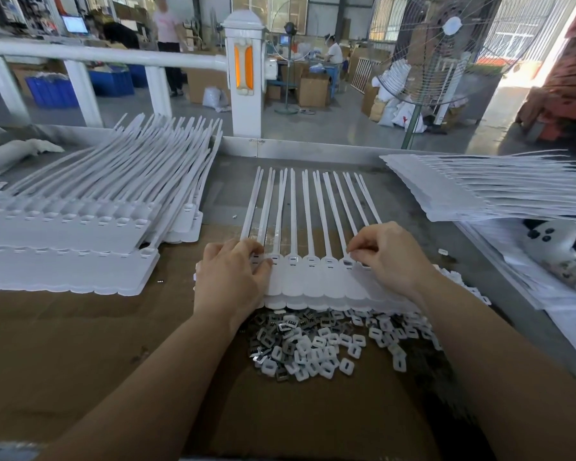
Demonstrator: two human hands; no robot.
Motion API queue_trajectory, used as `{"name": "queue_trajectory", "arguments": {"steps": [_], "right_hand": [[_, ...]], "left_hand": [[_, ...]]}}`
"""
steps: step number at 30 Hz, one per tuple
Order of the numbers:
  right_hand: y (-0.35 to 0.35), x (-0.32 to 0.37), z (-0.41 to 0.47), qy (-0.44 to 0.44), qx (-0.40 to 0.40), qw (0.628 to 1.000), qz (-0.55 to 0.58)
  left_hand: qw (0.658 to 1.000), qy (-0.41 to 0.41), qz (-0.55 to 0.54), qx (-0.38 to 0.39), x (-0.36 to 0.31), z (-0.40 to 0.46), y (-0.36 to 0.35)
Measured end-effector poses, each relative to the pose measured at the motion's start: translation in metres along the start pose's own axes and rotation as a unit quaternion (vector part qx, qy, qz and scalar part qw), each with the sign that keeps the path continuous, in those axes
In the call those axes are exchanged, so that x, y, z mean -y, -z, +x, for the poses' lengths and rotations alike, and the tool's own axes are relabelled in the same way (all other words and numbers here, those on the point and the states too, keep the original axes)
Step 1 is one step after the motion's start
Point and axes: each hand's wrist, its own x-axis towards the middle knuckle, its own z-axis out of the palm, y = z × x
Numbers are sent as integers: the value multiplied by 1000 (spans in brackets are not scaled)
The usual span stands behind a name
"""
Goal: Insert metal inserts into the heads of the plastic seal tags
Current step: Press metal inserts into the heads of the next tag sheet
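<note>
A joined strip of white plastic seal tags (316, 284) lies across the brown cardboard in front of me, tails pointing away. Several of its heads show a dark metal insert. My left hand (228, 277) rests on the strip's left end, fingers curled over the leftmost heads. My right hand (384, 254) sits over the right end, thumb and fingertips pinched at a head there; what they pinch is too small to see. A heap of metal inserts (270, 331) mixed with white plastic caps (326, 354) lies just below the strip, between my forearms.
A tall stack of tag strips (80, 227) fills the left of the table. Another stack (499, 191) lies at the right. A white fence post (245, 74) and a standing fan (446, 51) rise behind the table's metal edge (313, 149). People work in the background.
</note>
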Motion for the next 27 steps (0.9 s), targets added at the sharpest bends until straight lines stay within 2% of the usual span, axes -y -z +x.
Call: {"name": "queue_trajectory", "arguments": {"steps": [10, 17, 27], "right_hand": [[-1, 2, 7, -7, 55, 998, -9], [-6, -1, 2, 5, -6, 999, -32], [-6, -8, -8, 48, -1, 998, -37]], "left_hand": [[1000, 1, 1, 7, -2, -1, 2], [1000, 1, -3, 2, -2, -2, 3], [1000, 2, 3, 4, -3, -1, 3]]}}
